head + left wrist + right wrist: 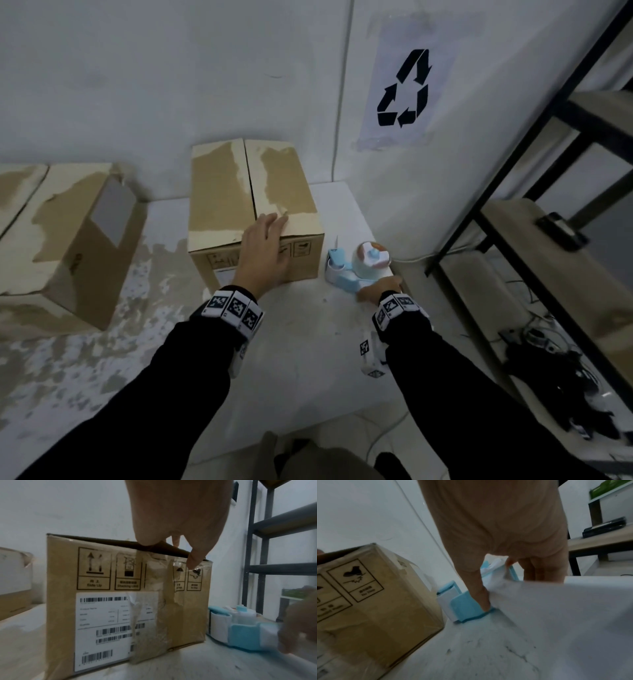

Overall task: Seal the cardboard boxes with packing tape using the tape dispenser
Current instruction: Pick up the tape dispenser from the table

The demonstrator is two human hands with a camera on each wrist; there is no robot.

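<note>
A closed cardboard box with torn, peeled flaps stands upright on the white table. My left hand lies over its front top edge, fingers straight on the right flap, thumb against the taped front face. Right of the box lies a blue and white tape dispenser on the table. My right hand grips its handle, with the thumb pressed on the blue side and the other fingers behind it.
A second, tilted cardboard box lies at the table's left. A wall with a recycling sign is close behind. A black metal shelf rack stands at the right, with cables on the floor below.
</note>
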